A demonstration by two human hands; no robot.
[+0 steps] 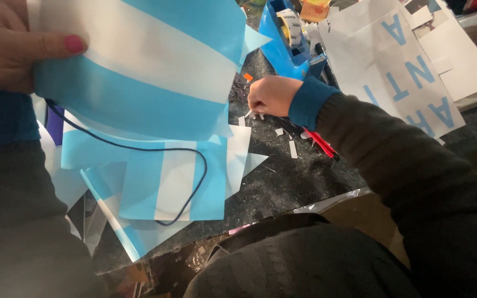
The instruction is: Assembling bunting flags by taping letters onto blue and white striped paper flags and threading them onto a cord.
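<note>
Here the right hand (271, 95) is down on the dark tabletop (293, 182), fingers pinched together over the small white paper scraps (292, 148). The grip is closed on what looks like a thin white sliver at the fingertips (252, 110); too small to be sure it is actually held.

The left hand (12, 44) is up at the top left corner, thumb pressed over the edge of a blue-and-white striped sheet (144, 72), grip closed on it. The sheet hangs tilted, its stripes running from upper left down to lower right, and its lower right corner comes near the right hand without touching.

More striped sheets (161, 182) lie flat on the tabletop below it, with a thin dark cord (197, 182) looping across them.

The scraps lie just beside and below the right hand, toward the person's body, so that hand is far nearer to them than the left. The longest scrap stands roughly upright in the view. A blue tape dispenser (282, 49) sits just behind the right hand, and a white sheet with blue letters (393, 66) lies to its right. A red-handled tool (321, 143) shows under the wrist.
</note>
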